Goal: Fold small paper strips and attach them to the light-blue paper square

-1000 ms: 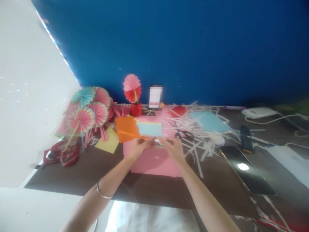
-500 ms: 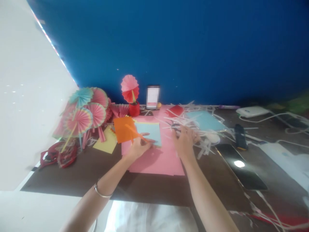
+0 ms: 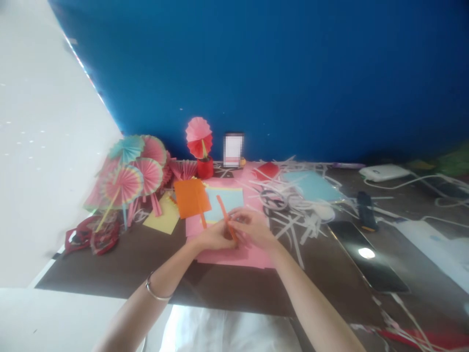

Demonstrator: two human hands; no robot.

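Note:
An orange paper strip (image 3: 222, 205) stands at a slant between my hands. My left hand (image 3: 216, 238) grips its lower end, thumb and fingers closed. From the right, my right hand (image 3: 254, 229) pinches the same strip a little higher up. Both hands are over pink paper sheets (image 3: 216, 258), just in front of a light blue paper (image 3: 214, 211) with a yellow edge. To their left lies an orange paper square (image 3: 187, 199), with a second narrow orange strip (image 3: 202, 215) at its right side.
White paper strips (image 3: 311, 227) are heaped on the right, around dark loops. Farther right lie a phone (image 3: 370, 254), cables and a black object (image 3: 365, 210). Pleated paper fans (image 3: 120, 183) and a red pot (image 3: 205, 167) with a pink fan stand at the left and back.
My right hand has left the white strips and come across to the orange strip, closing on it. My left hand has drawn slightly nearer, and the strip now points more upright.

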